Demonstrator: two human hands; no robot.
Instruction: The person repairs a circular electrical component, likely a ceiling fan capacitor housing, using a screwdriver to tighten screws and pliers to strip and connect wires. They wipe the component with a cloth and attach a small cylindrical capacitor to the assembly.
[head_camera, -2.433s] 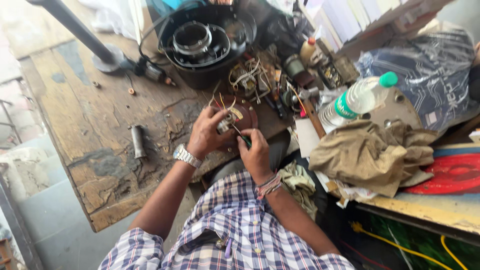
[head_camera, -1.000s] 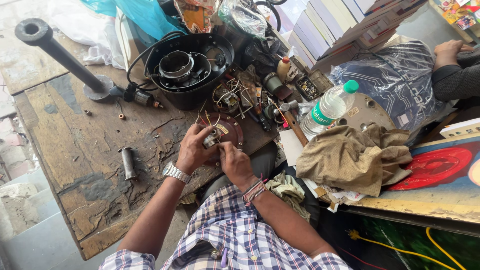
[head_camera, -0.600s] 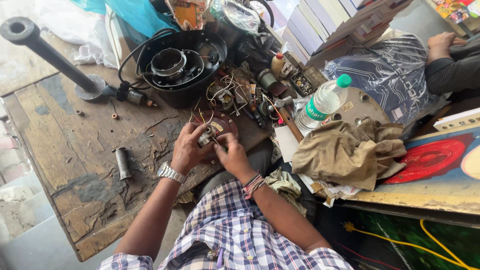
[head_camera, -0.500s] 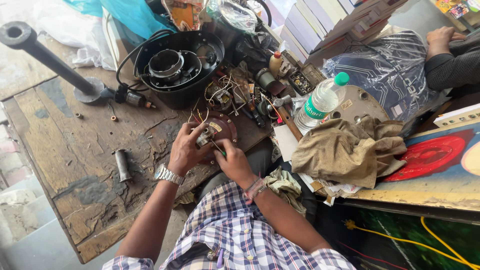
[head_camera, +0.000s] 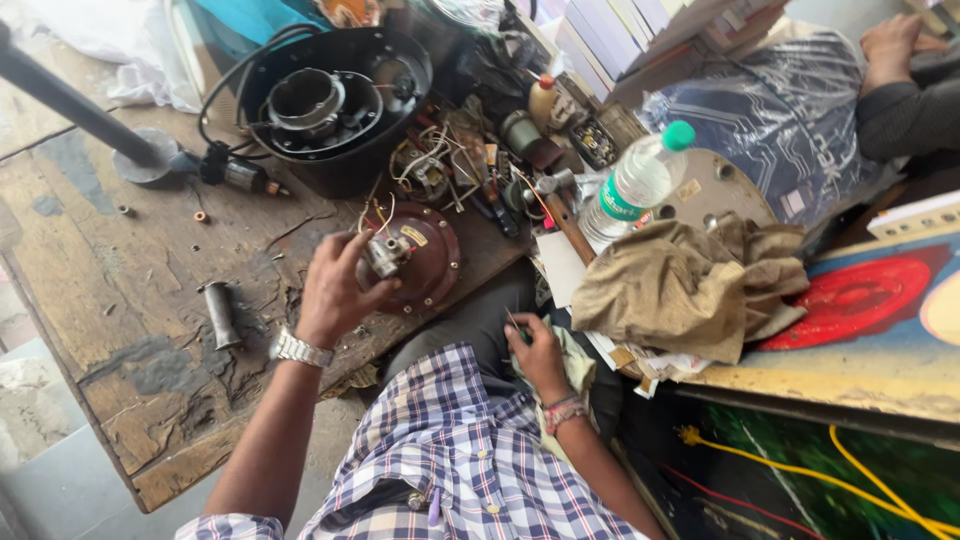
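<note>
Worn wooden planks of our workbench (head_camera: 130, 330) carry a black fan housing (head_camera: 335, 95), a plastic water bottle (head_camera: 635, 185) and a crumpled tan cloth (head_camera: 685, 290). Our left hand (head_camera: 335, 290) curls around the small metal part on the maroon motor cover (head_camera: 420, 255) near the bench edge. Our right hand (head_camera: 535, 350) rests at our lap, closed on a pale rag (head_camera: 570, 365), pinching something thin that we cannot tell.
</note>
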